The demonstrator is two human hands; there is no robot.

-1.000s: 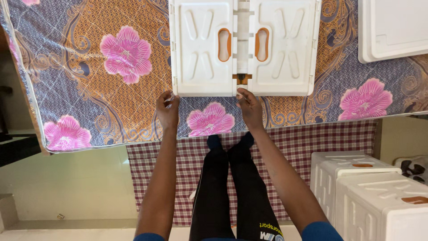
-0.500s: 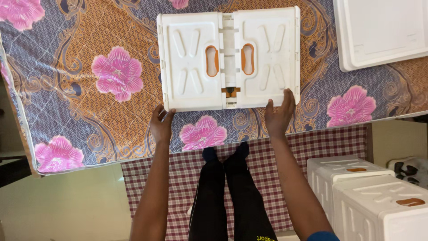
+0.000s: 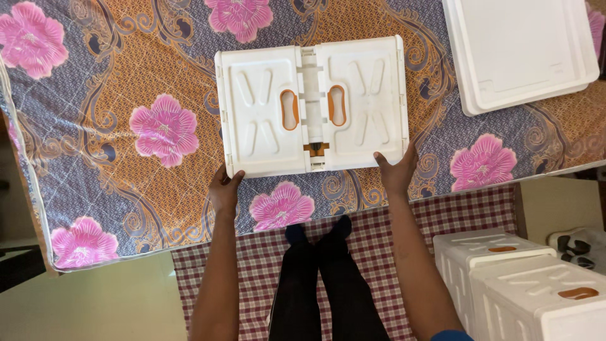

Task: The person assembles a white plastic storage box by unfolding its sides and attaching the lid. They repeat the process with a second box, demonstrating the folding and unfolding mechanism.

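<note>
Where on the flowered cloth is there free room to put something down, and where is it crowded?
Free: the wide stretch of flowered cloth left of the folded white panel, and the strip between that panel and the flat white tray. Crowded: the near edge, where the left hand and right hand grip the panel's corners.

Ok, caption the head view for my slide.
Left hand and right hand grip the near corners of a white folded plastic crate lying flat on a floral mattress.
</note>
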